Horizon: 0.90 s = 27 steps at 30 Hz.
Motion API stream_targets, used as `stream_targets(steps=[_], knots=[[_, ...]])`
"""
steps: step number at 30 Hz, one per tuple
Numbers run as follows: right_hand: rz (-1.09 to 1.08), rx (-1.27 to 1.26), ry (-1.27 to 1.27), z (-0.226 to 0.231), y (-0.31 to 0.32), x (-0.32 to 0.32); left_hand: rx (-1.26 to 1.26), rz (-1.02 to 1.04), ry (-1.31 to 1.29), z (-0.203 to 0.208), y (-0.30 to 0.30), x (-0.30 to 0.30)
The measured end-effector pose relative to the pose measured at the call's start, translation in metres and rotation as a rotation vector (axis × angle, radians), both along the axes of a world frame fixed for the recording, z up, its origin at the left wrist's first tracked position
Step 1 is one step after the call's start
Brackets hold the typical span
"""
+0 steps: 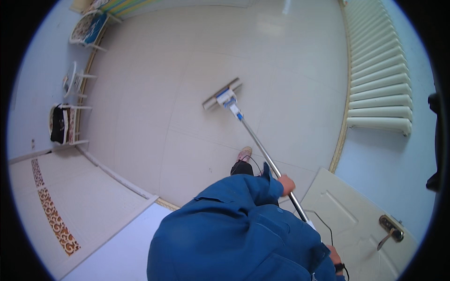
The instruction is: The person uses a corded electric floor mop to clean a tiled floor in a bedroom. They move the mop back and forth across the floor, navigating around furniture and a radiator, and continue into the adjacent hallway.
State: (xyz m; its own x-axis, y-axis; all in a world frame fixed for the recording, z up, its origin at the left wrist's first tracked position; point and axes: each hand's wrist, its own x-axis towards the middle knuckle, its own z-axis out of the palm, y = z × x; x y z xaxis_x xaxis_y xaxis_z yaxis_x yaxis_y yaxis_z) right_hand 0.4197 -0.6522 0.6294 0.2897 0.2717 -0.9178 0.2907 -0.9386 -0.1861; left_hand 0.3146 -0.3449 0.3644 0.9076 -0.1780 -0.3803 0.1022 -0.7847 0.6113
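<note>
My left hand (287, 186) is wrapped round the metal pole of a mop (259, 144). The mop runs up and away to a wide head (227, 96) with white and blue fittings, lying at a slant on the pale tiled floor. At the lower right, my right hand (333, 255) is in line with the upper end of the pole and closed at it. The blue sleeve covers part of that hand, so its fingers show poorly. A dark band (339, 268) circles the right wrist.
A white radiator (379, 89) lines the right wall. The white door (356, 210) with a lever handle (386, 239) stands close on my right. Along the left wall are chairs (70, 124) and a small round table (71, 79). My pink shoe (244, 153) is near the pole; a thin black cord (328, 222) hangs nearby.
</note>
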Motion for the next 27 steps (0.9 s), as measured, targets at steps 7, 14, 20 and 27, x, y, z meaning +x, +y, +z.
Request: stream_targets(steps=[7,14,20,27], knots=[[-0.239,-0.122,0.035,0.018,-0.106,0.028,-0.302,-0.169,-0.134,0.023,-0.043,0.035],[-0.223,-0.009,0.142,-0.014,0.105,0.087,-0.226,0.029,-0.123,-0.035,0.083,0.066],[-0.316,-0.01,0.245,-0.086,0.346,0.127,0.064,0.486,0.079,-0.08,0.314,0.095],[-0.5,0.338,0.474,-0.148,0.601,0.161,0.55,0.905,-0.293,-0.058,0.522,0.139]])
